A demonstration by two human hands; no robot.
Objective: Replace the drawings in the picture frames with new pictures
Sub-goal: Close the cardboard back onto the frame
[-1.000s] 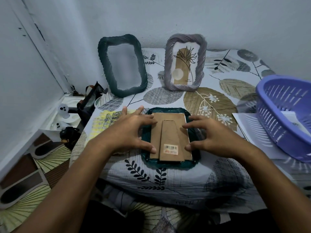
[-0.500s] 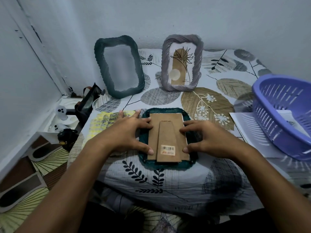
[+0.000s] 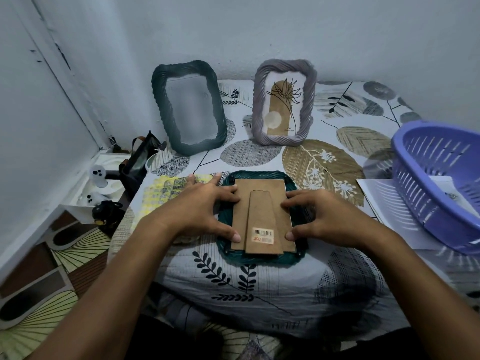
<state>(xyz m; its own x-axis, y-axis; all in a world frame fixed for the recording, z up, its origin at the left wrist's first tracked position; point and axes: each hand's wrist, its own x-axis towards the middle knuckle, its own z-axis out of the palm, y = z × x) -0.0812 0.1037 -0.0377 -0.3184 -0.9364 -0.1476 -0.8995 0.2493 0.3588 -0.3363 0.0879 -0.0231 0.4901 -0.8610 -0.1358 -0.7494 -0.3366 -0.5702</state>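
Frame face down: green frame [image 3: 259, 258] lies at the centre of the picture on the patterned cloth [image 3: 259, 289], its brown backing board [image 3: 262, 203] up, a folded stand [image 3: 263, 224] with a barcode sticker [image 3: 263, 235] on top of the board
Left hand: left hand [image 3: 200, 206] grips the board's left edge, thumb curled at the lower left corner, fingertip on the upper left edge, other fingers spread over the frame's rim and the cloth
Right hand: right hand [image 3: 324, 216] grips the board's right edge, thumb near the sticker at the lower right, fingers curled over the upper right edge
Yellow picture: yellow patterned sheet [image 3: 166, 193] lies flat just left of the green frame, partly under the left hand
Standing frames: dark frame [image 3: 188, 107] stands upright in the upper left centre, its pane blurred; grey frame [image 3: 284, 102] stands to its right in the upper centre, holding a drawing [image 3: 281, 105] of a plant over a tan arch
Right edge: purple basket [image 3: 439, 183] sits at the right, resting on white papers [image 3: 384, 203], more paper inside it
Left edge: small white figures [image 3: 98, 175] and dark objects, too dim to name, sit beside the cloth at the left
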